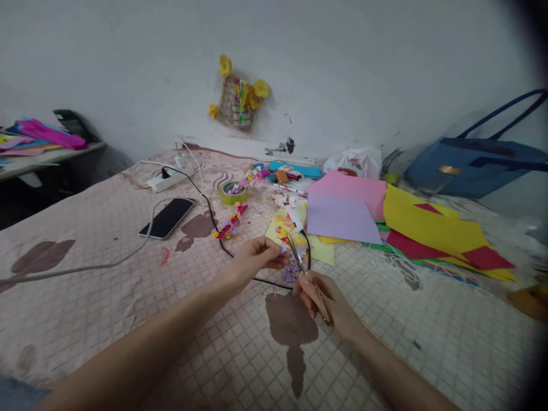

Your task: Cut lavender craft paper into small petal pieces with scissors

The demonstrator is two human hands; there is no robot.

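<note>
My left hand (265, 254) is closed in a pinch on a small piece of purple paper (284, 248). In my right hand (323, 294) is a pair of scissors (296, 254), with the blades pointing up and away beside the paper piece. Small purple, yellow and pink paper scraps (291, 271) lie just beyond and below the blades, some on a pale yellow sheet (323, 249). A white glue gun (294, 217) with a black cord rests behind the scissors. To the left lies a strip of pink and yellow paper flowers (231, 221).
A phone (168, 218) and a white power strip (170, 178) lie left, with cables across the cloth. A tape roll (233, 194) stands behind the flowers. Coloured sheets (432, 222) and white string (400, 265) spread right, before a blue bag (475, 165).
</note>
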